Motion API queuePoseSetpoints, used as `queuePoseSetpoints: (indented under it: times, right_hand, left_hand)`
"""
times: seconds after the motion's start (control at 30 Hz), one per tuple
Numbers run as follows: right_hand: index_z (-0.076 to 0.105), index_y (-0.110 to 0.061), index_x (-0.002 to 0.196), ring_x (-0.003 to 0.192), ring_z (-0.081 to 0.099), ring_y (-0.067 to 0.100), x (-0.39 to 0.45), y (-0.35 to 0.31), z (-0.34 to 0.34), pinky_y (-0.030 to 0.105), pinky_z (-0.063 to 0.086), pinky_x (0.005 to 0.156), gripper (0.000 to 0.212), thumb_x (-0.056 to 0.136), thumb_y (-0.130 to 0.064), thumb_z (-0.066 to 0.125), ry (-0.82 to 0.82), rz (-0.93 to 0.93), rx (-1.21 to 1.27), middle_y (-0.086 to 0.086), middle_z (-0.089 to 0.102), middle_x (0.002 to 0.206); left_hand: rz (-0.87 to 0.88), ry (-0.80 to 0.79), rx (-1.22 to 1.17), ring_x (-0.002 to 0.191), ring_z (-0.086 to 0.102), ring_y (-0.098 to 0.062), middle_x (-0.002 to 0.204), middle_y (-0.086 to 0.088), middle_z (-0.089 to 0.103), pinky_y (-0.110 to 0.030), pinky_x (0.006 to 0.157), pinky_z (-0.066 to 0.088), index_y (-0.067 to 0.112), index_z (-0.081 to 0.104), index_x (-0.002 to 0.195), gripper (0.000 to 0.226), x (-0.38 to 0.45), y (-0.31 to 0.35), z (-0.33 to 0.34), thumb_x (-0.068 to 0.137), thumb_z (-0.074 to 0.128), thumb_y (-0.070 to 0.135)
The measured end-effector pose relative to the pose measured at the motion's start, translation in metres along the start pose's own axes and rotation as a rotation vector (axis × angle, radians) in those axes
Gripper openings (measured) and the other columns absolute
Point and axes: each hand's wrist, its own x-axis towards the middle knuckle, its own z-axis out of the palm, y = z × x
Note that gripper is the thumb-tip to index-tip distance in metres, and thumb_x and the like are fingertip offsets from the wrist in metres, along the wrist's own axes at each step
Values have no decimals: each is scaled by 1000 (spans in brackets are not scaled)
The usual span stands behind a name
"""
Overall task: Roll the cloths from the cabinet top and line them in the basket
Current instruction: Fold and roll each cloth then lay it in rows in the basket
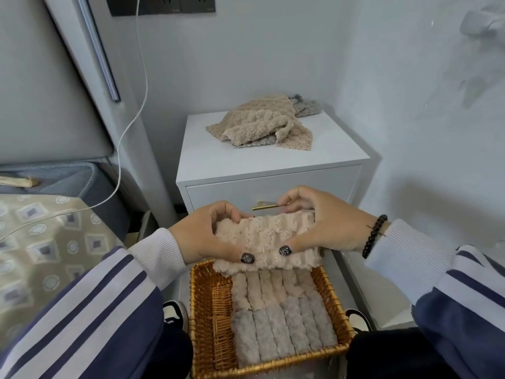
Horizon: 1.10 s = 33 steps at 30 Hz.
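Note:
A pale pink fluffy cloth (266, 242) is held above the far end of the wicker basket (207, 305). My left hand (202, 236) grips its left end and my right hand (319, 225) grips its right end, thumbs on the near side. The cloth is partly rolled, with a flap hanging over the basket rim. Inside the basket lie several rolled cloths (278, 313), pink ones at the far end and grey ones nearer me. A loose pile of beige and grey cloths (262, 124) rests on the white cabinet top (328, 143).
The cabinet's drawer front with a brass handle (263, 207) is just behind my hands. A bed with a patterned cover (41, 242) lies at the left, with a white cable (128, 127) hanging from a wall socket. A wall stands close on the right.

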Motion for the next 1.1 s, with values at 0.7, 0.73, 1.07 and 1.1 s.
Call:
queuePoseSetpoints:
  times: [0.7, 0.73, 1.07, 1.1]
  right_hand:
    - [63, -10, 102, 87, 65, 30, 89, 44, 143, 29, 49, 58, 21, 91, -24, 53, -294, 276, -445, 6, 63, 89]
    - [61, -12, 106, 94, 63, 29, 91, 45, 152, 29, 47, 65, 22, 93, -27, 52, -289, 282, -425, 6, 63, 97]
    - [51, -21, 100, 87, 61, 25, 93, 72, 272, 38, 56, 78, 20, 82, -32, 54, -94, 464, 73, 3, 61, 95]
    - [52, -21, 100, 88, 60, 24, 96, 75, 278, 37, 55, 79, 19, 84, -31, 54, -74, 482, 94, 3, 62, 96]
  left_hand:
    - [-491, 393, 361, 73, 72, -13, 88, -5, 72, -26, 70, 59, 16, 60, 101, 15, -16, -71, -35, 88, 62, 9]
    - [-530, 362, 268, 73, 72, -14, 89, -8, 72, -27, 69, 59, 14, 60, 102, 11, -13, -73, -32, 91, 60, 10]
    - [-858, 378, -18, 83, 63, -26, 113, -19, 61, -33, 71, 53, 3, 41, 138, 51, 24, -132, -36, 98, 46, 35]
    - [-879, 379, -51, 92, 64, -29, 124, -19, 58, -34, 74, 52, 4, 39, 140, 54, 27, -139, -36, 98, 47, 37]
